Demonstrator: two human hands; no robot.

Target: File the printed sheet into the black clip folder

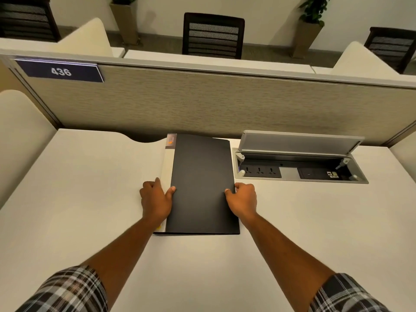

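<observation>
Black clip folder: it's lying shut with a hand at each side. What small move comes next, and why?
Probably lift the cover open with the right hand, whose thumb lies on the free right edge of the flat black clip folder. The folder lies closed on the cream desk, and the left hand steadies its pale spine side, so the clip inside cannot be reached yet. No loose printed sheet is visible.
</observation>
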